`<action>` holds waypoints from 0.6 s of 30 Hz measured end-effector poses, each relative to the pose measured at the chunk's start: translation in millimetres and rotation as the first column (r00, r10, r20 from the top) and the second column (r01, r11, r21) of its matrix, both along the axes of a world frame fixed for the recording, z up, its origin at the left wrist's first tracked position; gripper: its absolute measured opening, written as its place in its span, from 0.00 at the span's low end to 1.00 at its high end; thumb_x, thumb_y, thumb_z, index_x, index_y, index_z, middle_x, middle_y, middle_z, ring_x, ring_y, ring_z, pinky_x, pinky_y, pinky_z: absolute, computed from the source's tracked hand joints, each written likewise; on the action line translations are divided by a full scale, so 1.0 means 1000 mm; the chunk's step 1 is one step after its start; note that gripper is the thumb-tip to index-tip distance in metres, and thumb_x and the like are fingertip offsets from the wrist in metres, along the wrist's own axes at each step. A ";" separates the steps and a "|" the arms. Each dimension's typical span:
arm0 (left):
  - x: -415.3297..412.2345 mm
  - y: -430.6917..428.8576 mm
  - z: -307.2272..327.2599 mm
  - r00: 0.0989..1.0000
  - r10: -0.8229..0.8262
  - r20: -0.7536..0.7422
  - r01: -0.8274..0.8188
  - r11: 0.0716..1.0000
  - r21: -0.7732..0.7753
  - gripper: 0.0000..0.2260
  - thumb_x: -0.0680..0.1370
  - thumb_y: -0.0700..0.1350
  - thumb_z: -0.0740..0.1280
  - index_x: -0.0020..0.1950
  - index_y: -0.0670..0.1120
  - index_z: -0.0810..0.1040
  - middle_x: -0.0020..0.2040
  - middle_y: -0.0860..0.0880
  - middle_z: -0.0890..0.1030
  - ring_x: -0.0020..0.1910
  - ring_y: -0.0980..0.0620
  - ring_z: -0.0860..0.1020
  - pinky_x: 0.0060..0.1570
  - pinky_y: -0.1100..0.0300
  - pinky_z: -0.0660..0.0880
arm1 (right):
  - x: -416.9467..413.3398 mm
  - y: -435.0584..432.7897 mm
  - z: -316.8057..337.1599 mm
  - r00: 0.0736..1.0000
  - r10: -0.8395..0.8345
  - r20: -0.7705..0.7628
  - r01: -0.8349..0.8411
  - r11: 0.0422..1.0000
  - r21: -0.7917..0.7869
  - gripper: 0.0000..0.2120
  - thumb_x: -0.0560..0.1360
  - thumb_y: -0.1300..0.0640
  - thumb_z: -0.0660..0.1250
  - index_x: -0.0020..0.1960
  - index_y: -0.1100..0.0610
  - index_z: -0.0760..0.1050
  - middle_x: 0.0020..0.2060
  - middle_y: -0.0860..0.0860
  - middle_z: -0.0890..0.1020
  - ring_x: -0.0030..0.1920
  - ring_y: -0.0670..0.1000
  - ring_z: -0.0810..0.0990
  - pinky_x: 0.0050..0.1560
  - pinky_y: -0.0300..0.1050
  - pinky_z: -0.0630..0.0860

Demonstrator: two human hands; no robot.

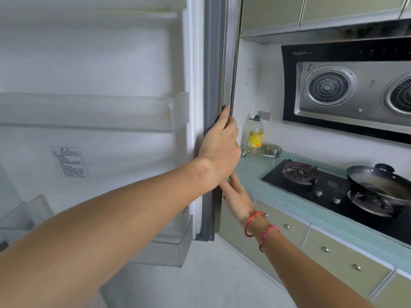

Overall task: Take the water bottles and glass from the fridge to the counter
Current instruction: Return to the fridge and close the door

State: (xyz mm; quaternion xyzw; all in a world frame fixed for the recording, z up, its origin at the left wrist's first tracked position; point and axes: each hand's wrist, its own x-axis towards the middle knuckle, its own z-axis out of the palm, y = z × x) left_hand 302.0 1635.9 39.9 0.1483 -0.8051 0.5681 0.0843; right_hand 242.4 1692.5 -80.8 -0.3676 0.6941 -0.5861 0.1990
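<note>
The fridge door (213, 63) stands open, its white inner side with clear door shelves (93, 112) facing me. My left hand (220, 143) is wrapped around the door's grey outer edge at mid height. Just below it, my right hand (238, 196), with red string bracelets on the wrist, also lies against that edge, partly hidden by the left hand. The door shelves I can see hold nothing. No water bottle or glass is in view. The counter (251, 172) is pale green and runs to the right of the door.
An oil bottle (255, 136) and a small lidded tin (273, 150) stand at the counter's far left corner. A black gas hob (329, 187) carries a wok (378, 183). A range hood (347, 90) hangs above. Drawers (333, 252) run under the counter.
</note>
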 end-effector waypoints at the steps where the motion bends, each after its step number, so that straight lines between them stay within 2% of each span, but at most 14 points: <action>1: 0.010 0.006 -0.002 1.000 -0.027 -0.015 0.027 1.000 0.010 0.18 0.83 0.50 0.55 0.67 0.45 0.77 0.72 0.35 0.70 0.74 0.33 0.60 0.75 0.32 0.42 | 0.007 0.007 -0.003 1.000 0.012 -0.012 -0.012 1.000 -0.013 0.11 0.70 0.29 0.61 0.52 0.21 0.66 0.44 0.23 0.79 0.57 0.40 0.77 0.59 0.42 0.70; 4: 0.044 0.023 -0.006 0.991 -0.119 -0.068 0.123 0.991 0.053 0.18 0.83 0.49 0.55 0.66 0.44 0.77 0.70 0.36 0.71 0.74 0.34 0.60 0.74 0.33 0.40 | 0.026 0.025 -0.007 0.998 0.058 -0.034 -0.060 0.996 -0.063 0.17 0.69 0.28 0.62 0.57 0.24 0.70 0.51 0.27 0.80 0.59 0.37 0.77 0.65 0.50 0.72; 6: 0.068 0.034 -0.009 0.980 -0.167 -0.104 0.178 0.978 0.106 0.17 0.84 0.48 0.54 0.66 0.42 0.76 0.70 0.36 0.70 0.75 0.34 0.58 0.74 0.34 0.38 | 0.039 0.035 -0.009 0.994 0.098 -0.046 -0.102 0.989 -0.105 0.17 0.71 0.32 0.63 0.59 0.30 0.73 0.53 0.31 0.82 0.58 0.36 0.78 0.64 0.49 0.73; 10: 0.118 0.053 -0.014 0.951 -0.246 -0.187 0.278 0.944 0.176 0.15 0.82 0.46 0.56 0.60 0.41 0.77 0.67 0.36 0.70 0.76 0.34 0.57 0.74 0.35 0.36 | 0.069 0.052 -0.008 0.980 0.169 -0.105 -0.183 0.971 -0.151 0.07 0.73 0.44 0.64 0.51 0.37 0.76 0.41 0.37 0.82 0.44 0.39 0.78 0.51 0.45 0.73; 12: 0.143 0.060 -0.017 0.917 -0.313 -0.248 0.361 0.914 0.182 0.13 0.80 0.44 0.57 0.55 0.41 0.78 0.63 0.37 0.72 0.75 0.35 0.60 0.75 0.35 0.39 | 0.088 0.061 -0.006 0.968 0.185 -0.170 -0.213 0.963 -0.165 0.05 0.74 0.45 0.64 0.50 0.39 0.76 0.39 0.41 0.80 0.43 0.43 0.76 0.46 0.48 0.74; 15: 0.178 0.069 -0.024 0.839 -0.421 -0.345 0.497 0.852 0.168 0.15 0.77 0.39 0.51 0.47 0.41 0.78 0.58 0.37 0.76 0.72 0.36 0.66 0.77 0.37 0.48 | 0.118 0.073 -0.012 0.930 0.213 -0.300 -0.271 0.948 -0.169 0.11 0.76 0.39 0.64 0.52 0.44 0.74 0.42 0.54 0.80 0.44 0.44 0.73 0.47 0.57 0.77; 16: 0.190 0.070 -0.027 0.813 -0.442 -0.379 0.530 0.832 0.166 0.16 0.77 0.38 0.50 0.45 0.40 0.78 0.57 0.36 0.77 0.71 0.37 0.67 0.77 0.37 0.49 | 0.129 0.077 -0.014 0.911 0.209 -0.354 -0.283 0.944 -0.171 0.12 0.76 0.38 0.63 0.52 0.45 0.73 0.41 0.54 0.80 0.43 0.43 0.72 0.46 0.54 0.78; 18: 0.216 0.074 -0.033 0.780 -0.453 -0.432 0.563 0.809 0.170 0.12 0.77 0.37 0.53 0.43 0.40 0.76 0.57 0.35 0.77 0.71 0.37 0.69 0.77 0.38 0.50 | 0.154 0.083 -0.017 0.868 0.213 -0.448 -0.328 0.924 -0.195 0.06 0.78 0.41 0.62 0.47 0.42 0.71 0.35 0.42 0.78 0.37 0.38 0.70 0.38 0.33 0.72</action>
